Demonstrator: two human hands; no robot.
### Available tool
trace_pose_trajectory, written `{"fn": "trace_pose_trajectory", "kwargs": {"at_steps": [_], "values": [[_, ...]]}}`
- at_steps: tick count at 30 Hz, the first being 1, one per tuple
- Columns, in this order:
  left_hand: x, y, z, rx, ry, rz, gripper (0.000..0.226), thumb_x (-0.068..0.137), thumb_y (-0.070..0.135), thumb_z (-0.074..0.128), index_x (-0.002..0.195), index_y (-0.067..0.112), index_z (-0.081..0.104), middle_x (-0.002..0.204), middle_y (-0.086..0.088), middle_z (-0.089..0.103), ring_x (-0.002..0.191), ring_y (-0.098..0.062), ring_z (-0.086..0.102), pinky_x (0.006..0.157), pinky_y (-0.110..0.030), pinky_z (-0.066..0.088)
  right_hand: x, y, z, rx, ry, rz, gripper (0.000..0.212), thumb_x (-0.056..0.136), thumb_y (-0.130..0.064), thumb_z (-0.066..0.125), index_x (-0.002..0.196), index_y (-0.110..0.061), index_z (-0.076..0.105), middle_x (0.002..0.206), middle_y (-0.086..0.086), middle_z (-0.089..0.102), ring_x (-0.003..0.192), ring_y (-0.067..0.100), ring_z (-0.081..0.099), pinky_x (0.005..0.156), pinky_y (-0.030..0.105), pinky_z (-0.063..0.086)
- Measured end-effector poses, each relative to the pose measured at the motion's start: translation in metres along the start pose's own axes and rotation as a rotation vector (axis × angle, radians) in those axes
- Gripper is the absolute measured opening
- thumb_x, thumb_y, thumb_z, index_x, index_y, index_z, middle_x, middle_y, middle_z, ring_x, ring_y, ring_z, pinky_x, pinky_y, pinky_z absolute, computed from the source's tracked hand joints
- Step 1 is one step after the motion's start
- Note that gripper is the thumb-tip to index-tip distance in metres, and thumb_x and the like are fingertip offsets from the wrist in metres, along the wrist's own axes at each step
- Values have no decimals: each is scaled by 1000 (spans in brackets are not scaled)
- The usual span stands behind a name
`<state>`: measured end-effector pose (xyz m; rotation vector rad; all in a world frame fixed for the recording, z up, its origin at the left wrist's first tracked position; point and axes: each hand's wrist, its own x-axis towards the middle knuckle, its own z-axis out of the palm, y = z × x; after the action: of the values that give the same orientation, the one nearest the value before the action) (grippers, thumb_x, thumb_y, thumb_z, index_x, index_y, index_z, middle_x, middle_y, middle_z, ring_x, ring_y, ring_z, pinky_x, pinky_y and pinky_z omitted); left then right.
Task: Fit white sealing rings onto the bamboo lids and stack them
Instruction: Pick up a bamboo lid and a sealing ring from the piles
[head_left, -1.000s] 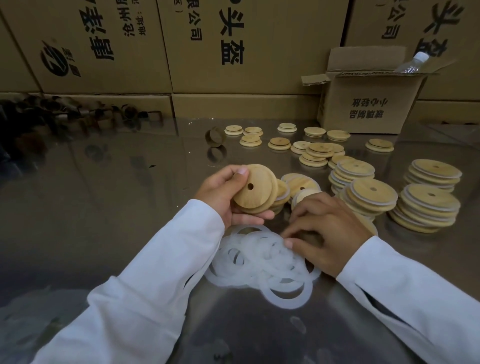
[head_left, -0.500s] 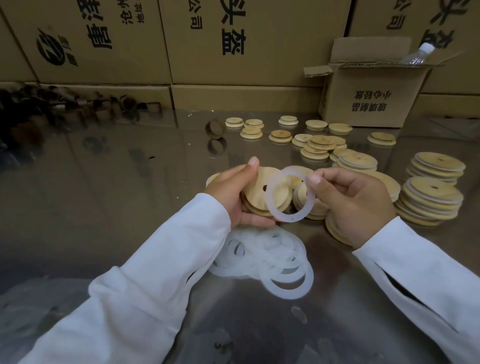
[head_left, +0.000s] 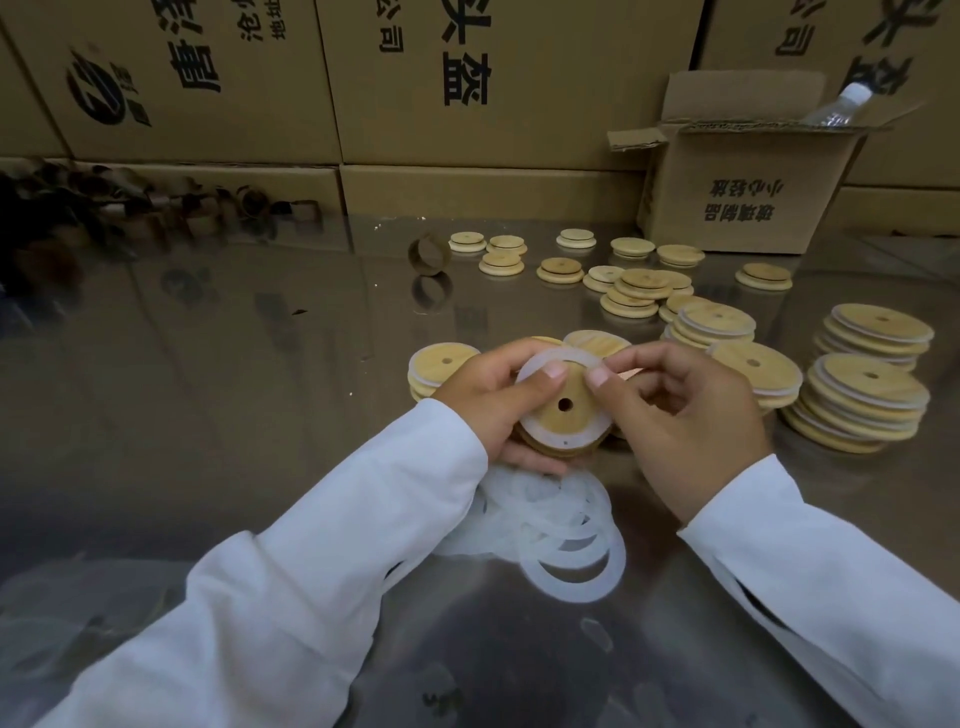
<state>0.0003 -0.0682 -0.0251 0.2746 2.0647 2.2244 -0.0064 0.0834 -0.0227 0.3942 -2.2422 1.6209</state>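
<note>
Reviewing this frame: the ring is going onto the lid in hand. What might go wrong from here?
1. The white sealing ring may seat unevenly: both thumbs press only its far edge on the bamboo lid that the left hand grips and the right hand pinches.
2. The stack of finished lids sits close behind the right hand; a careless move may topple it.
3. The loose rings overlap right by the left sleeve and may get dragged.

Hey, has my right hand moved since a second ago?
Yes: the right hand lifted off the pile of loose sealing rings to the bamboo lid in the left hand, with a sealing ring.
</note>
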Motion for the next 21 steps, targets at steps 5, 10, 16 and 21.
{"fn": "trace_pose_trajectory", "kwargs": {"at_steps": [5,10,16,21], "values": [[0,1,-2,-3,-2,31,19,89,24,51,102,21,65,99,-11,65,90,-30,67,60,-36,58,0,-1,0,61,-1,-25,5,77,-20,68,74,-21,65,70,11,64,66,19,59,62,25,50],[0,2,-2,-45,-4,57,29,79,28,56,105,19,64,95,-8,66,86,-25,68,60,-33,57,5,-1,-1,248,-33,69,8,77,-12,68,71,-17,67,69,5,67,62,8,60,58,12,49],[2,1,-5,-59,9,127,32,71,30,59,102,20,66,86,-1,70,80,-20,69,58,-30,56,10,0,-3,355,-67,120,20,77,-10,69,60,-21,66,57,-4,63,57,8,57,57,18,47],[3,2,-7,-124,-26,148,17,83,26,60,97,24,69,88,-1,71,83,-21,69,59,-34,56,12,-6,-7,363,-110,52,19,75,-13,69,59,-22,67,63,-6,68,62,11,60,58,17,50]]}}
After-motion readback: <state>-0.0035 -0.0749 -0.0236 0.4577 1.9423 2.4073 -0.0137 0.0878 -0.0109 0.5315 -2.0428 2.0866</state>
